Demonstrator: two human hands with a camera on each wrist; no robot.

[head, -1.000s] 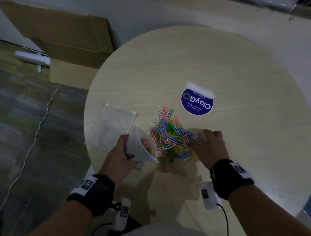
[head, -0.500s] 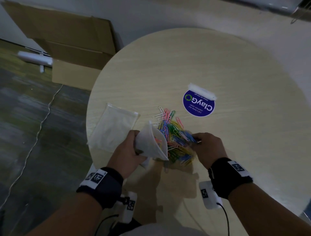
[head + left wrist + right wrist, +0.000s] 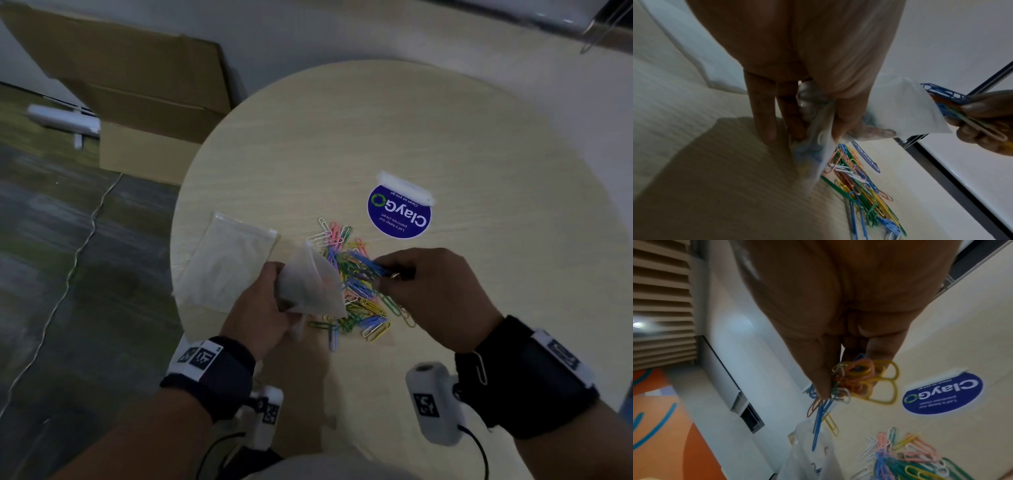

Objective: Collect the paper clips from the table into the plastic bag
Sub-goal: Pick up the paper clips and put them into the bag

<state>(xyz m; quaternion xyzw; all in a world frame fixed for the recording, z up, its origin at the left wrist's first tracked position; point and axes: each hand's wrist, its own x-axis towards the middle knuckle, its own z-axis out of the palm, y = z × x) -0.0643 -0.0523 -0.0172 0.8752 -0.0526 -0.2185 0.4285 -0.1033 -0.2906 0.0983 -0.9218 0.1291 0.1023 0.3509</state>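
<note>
two hands (image 3: 431, 294) meet at the bag's (image 3: 308, 284) open rim.

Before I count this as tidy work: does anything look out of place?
Yes. One white paper clip is caught on the right wristband, away from the pile of paper clips on the table. Otherwise the left hand holds the plastic bag and the right hand pinches a bunch of clips.
</note>
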